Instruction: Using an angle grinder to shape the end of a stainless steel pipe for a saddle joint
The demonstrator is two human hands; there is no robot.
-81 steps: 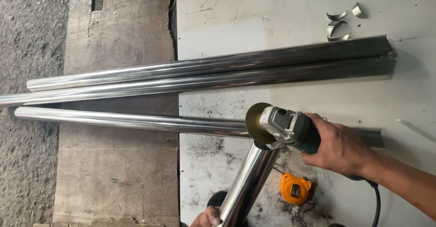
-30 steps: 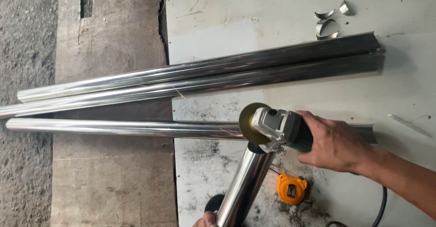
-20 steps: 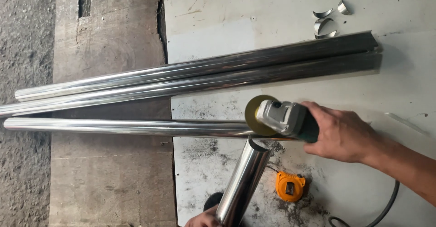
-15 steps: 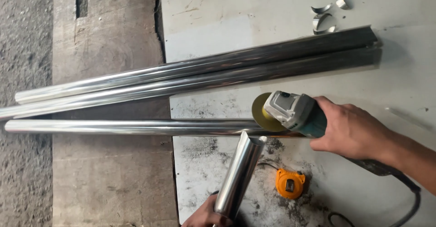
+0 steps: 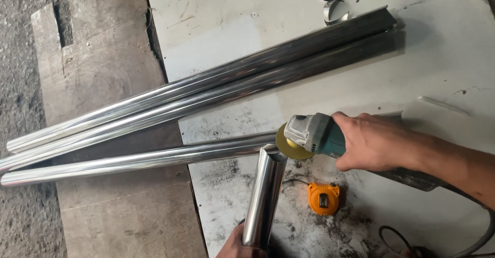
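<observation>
White sheet flooring (image 5: 454,62), scuffed and blackened near the work, adjoins a worn wooden board (image 5: 118,82) and rough concrete (image 5: 20,57). The right hand (image 5: 374,142) is closed around the body of a teal angle grinder (image 5: 314,134); its yellow disc (image 5: 289,145) sits beside the notched upper end of a short polished steel tube (image 5: 265,196). The left hand (image 5: 238,243), partly out of view at the bottom edge, grips that tube's lower end. The tube's notch meets a long steel pipe (image 5: 134,161) lying across board and sheet. Two further long pipes (image 5: 216,90) lie side by side beyond it. An orange tape measure (image 5: 323,198) rests near the tube; curved metal offcuts (image 5: 335,2) lie at the top.
</observation>
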